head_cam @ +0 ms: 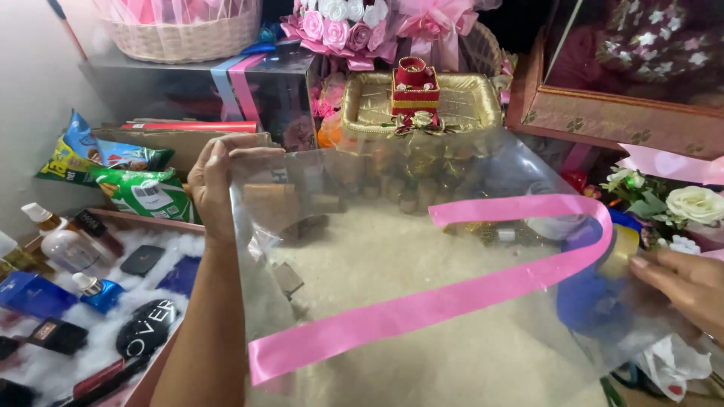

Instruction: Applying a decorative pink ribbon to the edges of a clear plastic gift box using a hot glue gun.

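My left hand [215,185] pinches the upper left corner of a large clear plastic sheet [392,249] and holds it up in front of me. A pink satin ribbon [422,305] lies across the sheet, running from lower left up to the right and folding back in a loop near the top. My right hand [682,286] holds the sheet's right edge, close to the ribbon's bend and a roll of tape [622,249] behind it.
A gold basket tray [467,98] with a red gift box [415,84] stands behind the sheet. A tray of cosmetics [83,301] on white fluff lies at left, snack packets [128,177] above it. Flower arrangements [679,203] and a patterned box [618,113] stand at right.
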